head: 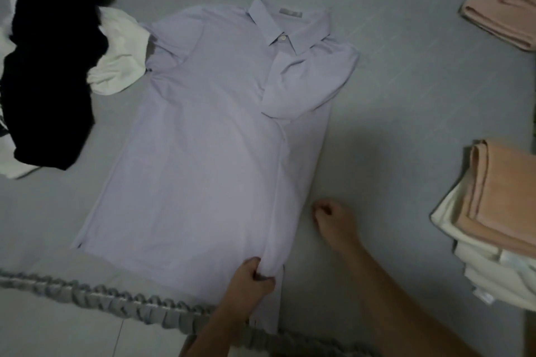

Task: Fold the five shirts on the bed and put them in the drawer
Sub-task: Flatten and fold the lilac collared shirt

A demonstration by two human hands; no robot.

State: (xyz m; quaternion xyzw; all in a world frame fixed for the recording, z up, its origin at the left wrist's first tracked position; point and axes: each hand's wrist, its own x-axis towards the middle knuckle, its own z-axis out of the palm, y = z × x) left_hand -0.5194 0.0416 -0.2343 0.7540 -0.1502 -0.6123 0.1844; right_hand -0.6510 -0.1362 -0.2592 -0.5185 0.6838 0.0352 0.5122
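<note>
A pale lilac polo shirt (203,136) lies flat on the grey bed (406,95), collar at the far side. Its right side and right sleeve are folded inward over the body. My left hand (252,278) pinches the folded hem at the shirt's near right corner. My right hand (333,220) hovers or rests just right of the shirt's folded edge with its fingers curled and nothing in them. A black shirt (55,72) and a white shirt (121,52) lie crumpled together at the far left.
Folded peach and cream garments (499,211) are stacked at the right edge. Another peach garment (504,0) lies at the far right. The bed's ruffled grey trim (139,303) runs along the near edge, with pale floor (58,333) below.
</note>
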